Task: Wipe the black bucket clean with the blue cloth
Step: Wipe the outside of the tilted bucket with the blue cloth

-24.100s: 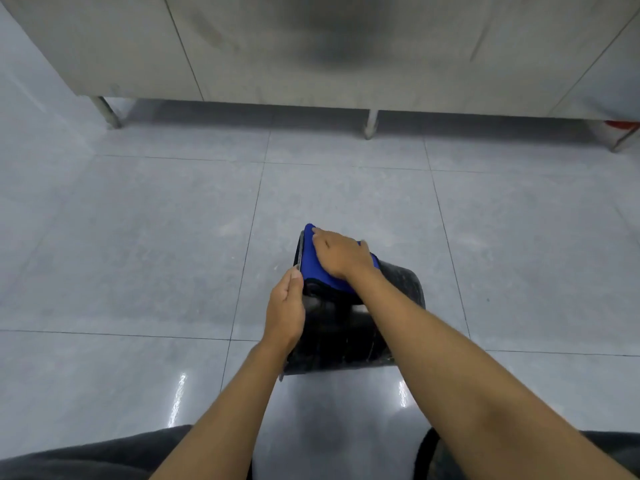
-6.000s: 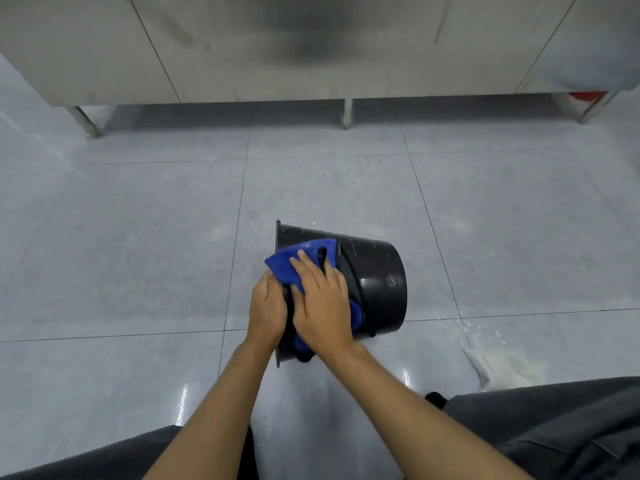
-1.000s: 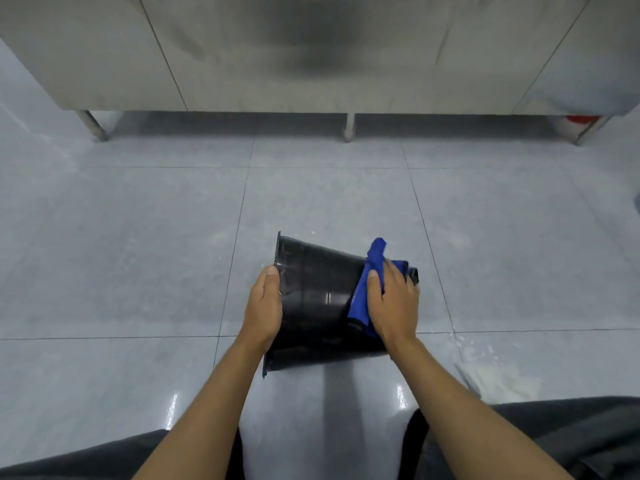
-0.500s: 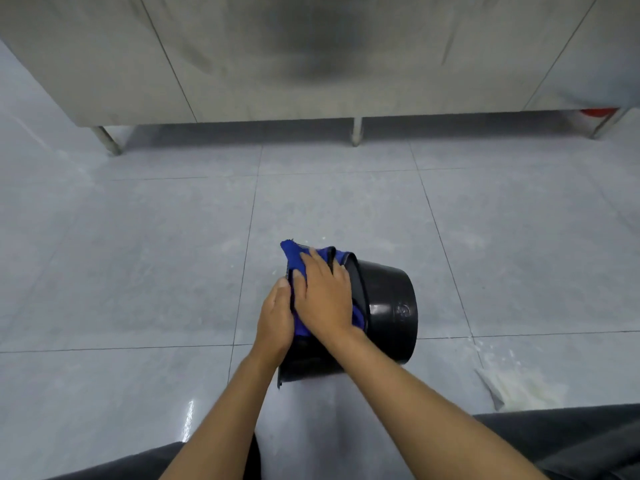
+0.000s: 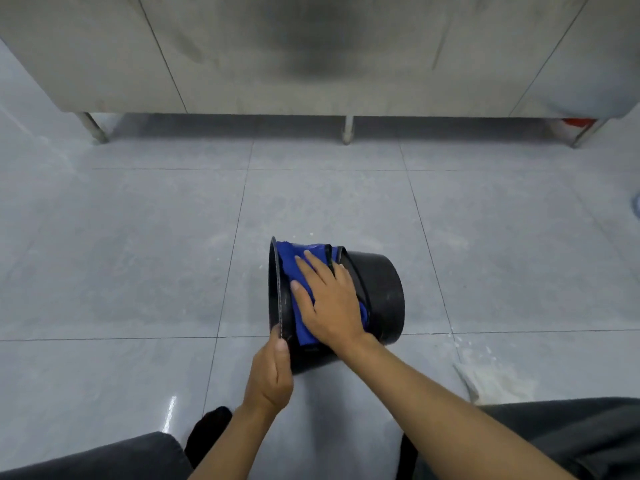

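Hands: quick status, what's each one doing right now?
Left hand: closed on the black bucket's rim.
Right hand: open, fingers spread flat, pressing the blue cloth against the bucket's side.

Since half a second ago the left hand [image 5: 272, 370] has slid down the bucket [image 5: 379, 296] rim — away from the right hand [image 5: 329, 303] — pinching it lower.

No legible text, label, brand, number or sign on any visible surface.
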